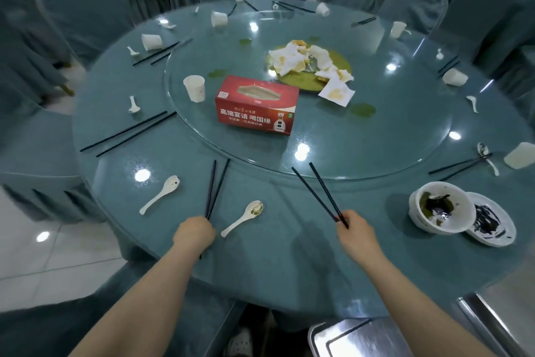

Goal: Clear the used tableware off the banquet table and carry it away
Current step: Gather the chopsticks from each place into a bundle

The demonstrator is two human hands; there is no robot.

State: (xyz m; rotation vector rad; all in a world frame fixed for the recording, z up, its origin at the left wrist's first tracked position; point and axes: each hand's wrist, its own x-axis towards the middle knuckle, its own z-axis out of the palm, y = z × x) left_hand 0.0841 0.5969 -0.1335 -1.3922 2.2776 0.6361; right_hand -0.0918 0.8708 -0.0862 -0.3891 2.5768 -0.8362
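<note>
Two pairs of thin black chopsticks, one gripped in my left hand and one in my right hand, sit near the red cardboard tissue box on the round glass-topped bench; next I'd judge lifting both and gathering the white ceramic spoon between my hands.

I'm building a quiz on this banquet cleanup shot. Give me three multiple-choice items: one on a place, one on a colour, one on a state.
1. Where is the tissue box?
A. on the glass turntable
B. on a chair
C. on the floor

2. What colour are the chopsticks in the right hand?
A. white
B. black
C. red

3. What is the left hand doing?
A. lying flat
B. gripping a spoon
C. gripping a pair of chopsticks

Answers: 1 A, the box stands inside the turntable's rim. 2 B, both sticks are black. 3 C, its fingers curl round the pair's ends.
</note>
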